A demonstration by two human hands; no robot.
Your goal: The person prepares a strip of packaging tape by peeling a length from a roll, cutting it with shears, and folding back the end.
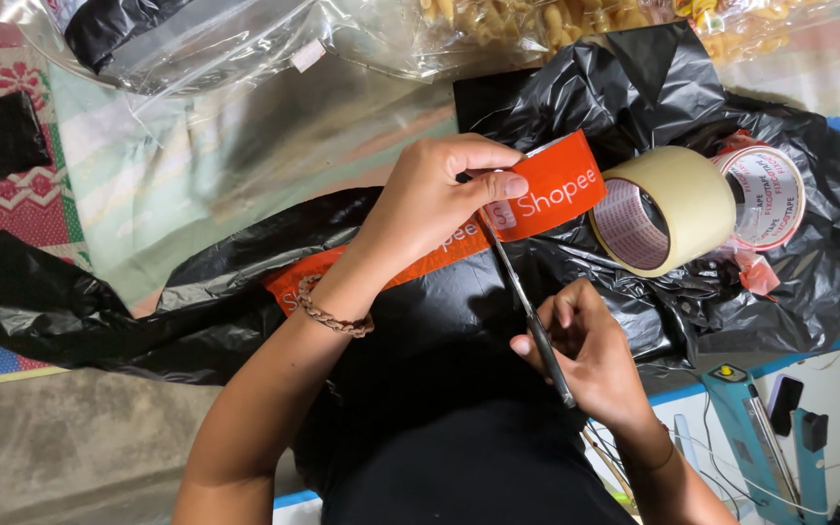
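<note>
Orange tape (pixel 546 190), a wide strip with white print, stretches across crumpled black plastic (pixel 634 107) on a table. The left hand (pixel 435 194) pinches the strip near its free end, thumb on top and fingers curled under, closed firmly on it. A braided bracelet (pixel 332 316) circles that wrist. The strip runs back from the hand toward the lower left, lying over the black plastic.

The right hand (pixel 585 355) is closed around the handles of scissors (pixel 527 311). Their thin blades point up and away from the body and meet the lower edge of the orange tape just beside the left thumb. How far the blades are parted cannot be told.

Just right of the strip's end, a tan tape roll (pixel 668 209) lies on its side on the black plastic, touching a second roll (pixel 768 197) with a red and white core. Clear bags (pixel 245 44) lie at the far edge of the table, one holding pasta (pixel 527 19). A teal device (pixel 755 428) with cables sits on the floor at lower right.
</note>
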